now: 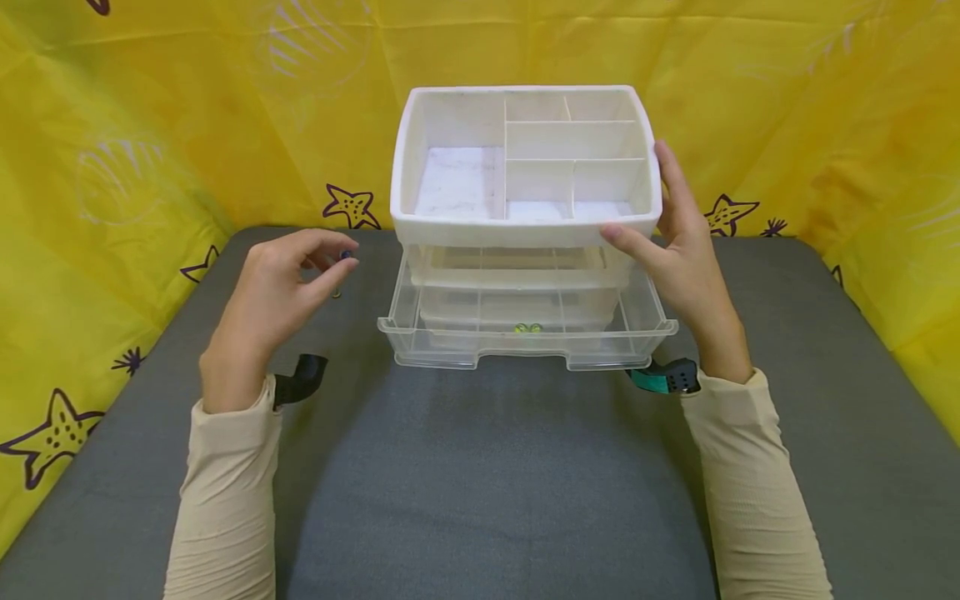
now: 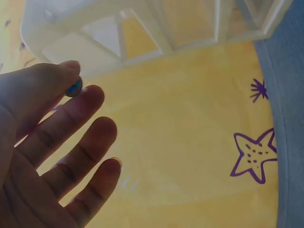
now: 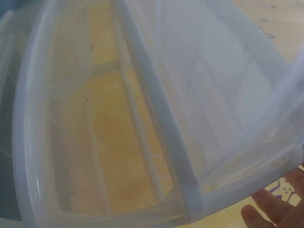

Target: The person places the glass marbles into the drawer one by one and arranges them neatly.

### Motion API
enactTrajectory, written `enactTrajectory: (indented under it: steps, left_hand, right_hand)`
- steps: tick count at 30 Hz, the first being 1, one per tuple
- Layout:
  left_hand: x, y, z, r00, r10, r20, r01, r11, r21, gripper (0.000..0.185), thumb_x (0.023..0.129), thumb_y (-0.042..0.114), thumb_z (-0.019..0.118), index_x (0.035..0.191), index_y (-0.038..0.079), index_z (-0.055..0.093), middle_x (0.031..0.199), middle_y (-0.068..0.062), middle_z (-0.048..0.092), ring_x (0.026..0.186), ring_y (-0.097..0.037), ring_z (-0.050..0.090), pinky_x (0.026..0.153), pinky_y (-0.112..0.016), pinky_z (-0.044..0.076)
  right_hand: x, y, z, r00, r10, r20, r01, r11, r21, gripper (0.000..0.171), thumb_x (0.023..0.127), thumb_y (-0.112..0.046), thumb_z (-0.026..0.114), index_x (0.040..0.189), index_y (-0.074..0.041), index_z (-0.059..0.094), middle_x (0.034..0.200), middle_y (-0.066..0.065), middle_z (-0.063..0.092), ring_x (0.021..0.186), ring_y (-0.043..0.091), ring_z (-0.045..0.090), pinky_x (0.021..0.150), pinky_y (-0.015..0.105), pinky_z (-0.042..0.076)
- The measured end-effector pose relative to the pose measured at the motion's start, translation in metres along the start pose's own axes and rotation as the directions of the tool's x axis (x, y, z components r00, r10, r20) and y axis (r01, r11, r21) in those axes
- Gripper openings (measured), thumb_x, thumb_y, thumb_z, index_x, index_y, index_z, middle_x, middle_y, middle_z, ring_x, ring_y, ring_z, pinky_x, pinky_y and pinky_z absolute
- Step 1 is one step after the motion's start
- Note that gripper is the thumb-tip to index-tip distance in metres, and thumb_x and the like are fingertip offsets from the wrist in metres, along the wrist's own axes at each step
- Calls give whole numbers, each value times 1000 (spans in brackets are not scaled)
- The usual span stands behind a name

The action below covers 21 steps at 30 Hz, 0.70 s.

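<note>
Pinching small glossy blue bead [image 1: 346,255] in left hand [image 1: 272,298]; right hand [image 1: 681,250], fingers straight, bracing translucent white plastic drawer organiser [image 1: 525,218].

Grey padded table [image 1: 487,500]; yellow cloth backdrop [image 1: 187,100], purple starfish prints [image 1: 348,206]; even light.

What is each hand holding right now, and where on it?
The left hand pinches a small blue bead between thumb tip and index fingertip. The right hand steadies the white organizer at its right front corner, thumb on the front rim.
</note>
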<state>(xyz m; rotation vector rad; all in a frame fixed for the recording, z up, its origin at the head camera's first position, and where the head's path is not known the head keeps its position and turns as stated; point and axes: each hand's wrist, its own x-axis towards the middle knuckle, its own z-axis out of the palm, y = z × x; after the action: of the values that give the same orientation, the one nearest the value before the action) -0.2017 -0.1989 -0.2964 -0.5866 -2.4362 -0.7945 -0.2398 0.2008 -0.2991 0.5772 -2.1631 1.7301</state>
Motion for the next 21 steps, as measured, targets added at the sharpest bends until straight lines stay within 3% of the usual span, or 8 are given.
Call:
enactTrajectory:
  steps: [5, 11, 21]
  left_hand:
    - [1, 6, 3, 998, 41, -47, -42, 999, -12, 18, 84, 0, 76, 102, 2, 74, 83, -11, 74, 76, 15, 50, 71, -6, 40]
    - [3, 11, 6, 996, 64, -61, -65, 998, -14, 18, 83, -2, 76, 101, 0, 74, 84, -12, 73, 78, 16, 49, 75, -6, 41]
    - [2, 20, 7, 991, 114, -63, -113, 993, 20, 18, 83, 0, 77, 101, -1, 73, 83, -11, 72, 75, -19, 63, 68, -6, 40]
  right_hand:
    - [0, -1, 0, 1000, 5, -1, -5, 1000, -5, 87, 88, -8, 73, 158, -28, 24, 154, 4, 40, 116, 22, 54, 84, 16, 55]
    - [0, -1, 0, 1000, 1, -3, -1, 1000, -8, 87, 88, -8, 73, 158, -28, 24, 154, 4, 40, 115, 23, 54, 84, 16, 55]
    - [0, -2, 1, 1000, 5, 0, -5, 1000, 1, 87, 88, -8, 73, 158, -26, 24, 155, 4, 39, 115, 23, 54, 84, 15, 54]
